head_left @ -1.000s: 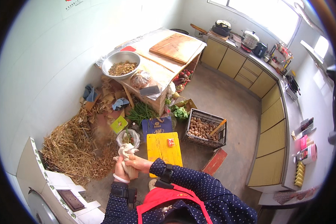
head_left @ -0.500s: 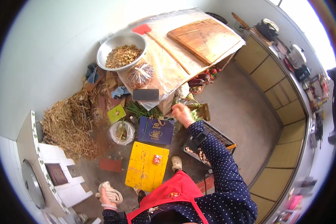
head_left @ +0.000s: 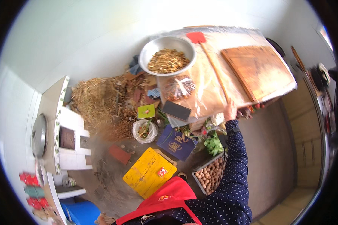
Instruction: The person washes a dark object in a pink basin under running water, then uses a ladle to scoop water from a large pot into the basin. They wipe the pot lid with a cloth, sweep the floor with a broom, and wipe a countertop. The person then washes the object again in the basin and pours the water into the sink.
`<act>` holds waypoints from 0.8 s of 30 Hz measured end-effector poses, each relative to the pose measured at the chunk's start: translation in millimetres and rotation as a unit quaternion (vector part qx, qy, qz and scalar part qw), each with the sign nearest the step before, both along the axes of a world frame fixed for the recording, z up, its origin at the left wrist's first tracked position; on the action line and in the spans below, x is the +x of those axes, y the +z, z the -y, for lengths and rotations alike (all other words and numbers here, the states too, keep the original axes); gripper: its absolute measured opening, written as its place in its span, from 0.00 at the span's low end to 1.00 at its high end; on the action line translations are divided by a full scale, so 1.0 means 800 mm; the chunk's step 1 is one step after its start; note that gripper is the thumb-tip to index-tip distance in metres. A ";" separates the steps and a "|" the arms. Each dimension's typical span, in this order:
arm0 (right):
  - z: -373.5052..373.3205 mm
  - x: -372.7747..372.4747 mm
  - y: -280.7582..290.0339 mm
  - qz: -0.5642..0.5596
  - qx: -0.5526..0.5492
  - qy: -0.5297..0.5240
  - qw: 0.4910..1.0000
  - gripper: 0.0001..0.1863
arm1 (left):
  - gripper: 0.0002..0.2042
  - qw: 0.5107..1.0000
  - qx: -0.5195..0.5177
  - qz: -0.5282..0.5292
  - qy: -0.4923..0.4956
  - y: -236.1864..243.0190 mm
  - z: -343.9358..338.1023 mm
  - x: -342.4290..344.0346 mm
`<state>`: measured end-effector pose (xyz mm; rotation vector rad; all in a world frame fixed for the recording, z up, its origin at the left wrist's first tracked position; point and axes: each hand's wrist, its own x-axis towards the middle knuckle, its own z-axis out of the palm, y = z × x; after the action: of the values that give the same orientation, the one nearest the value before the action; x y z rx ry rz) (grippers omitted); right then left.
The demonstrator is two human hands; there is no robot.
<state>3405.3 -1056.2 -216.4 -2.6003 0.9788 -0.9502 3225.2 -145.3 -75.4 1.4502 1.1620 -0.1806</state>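
My right hand (head_left: 230, 111) reaches to the table (head_left: 242, 37) covered with clear plastic, its fingers closed on the near end of a wooden handle (head_left: 215, 69) with a flat red head (head_left: 196, 37). A wooden board (head_left: 257, 71) lies to the right of that handle. Left of it are a metal bowl (head_left: 167, 60) of dry brown bits, a tied plastic bag (head_left: 179, 88) and a dark flat rectangular object (head_left: 176, 111). My left hand (head_left: 100, 219) is mostly cut off at the lower edge, with part of a cream cloth in it.
Straw (head_left: 94, 101), greens (head_left: 214, 144), a blue bag (head_left: 176, 144), a yellow board (head_left: 148, 172) and a crate (head_left: 210, 174) of round brown items are on the floor. A tiled stove (head_left: 73, 150) and blue bin (head_left: 78, 213) stand left, a counter (head_left: 323, 116) right.
My right hand left the cream cloth and moved forward to the wooden handle on the table. My left hand dropped to the lower-left edge with the cloth. The view turned toward the table.
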 end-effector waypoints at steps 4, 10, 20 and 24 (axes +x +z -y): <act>0.043 0.029 -0.021 -0.374 -0.053 -0.024 0.926 0.13 | 0.23 0.980 0.180 -0.075 -0.031 -0.018 -0.024 -0.115; 0.061 0.050 0.012 -0.444 -0.026 -0.020 0.895 0.16 | 0.22 0.640 0.506 -0.345 -0.464 0.005 0.025 -0.202; 0.091 0.010 0.057 -0.059 0.287 0.015 0.956 0.27 | 0.23 0.965 0.095 0.002 0.245 -0.048 -0.002 -0.157; 0.077 -0.010 0.071 0.009 0.279 0.006 0.960 0.25 | 0.29 0.965 0.200 -0.123 0.122 -0.039 -0.005 -0.125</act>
<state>3397.0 -1117.7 -159.9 -2.1161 1.0418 -0.5800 3125.0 -141.5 -106.3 1.6480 1.6387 0.0522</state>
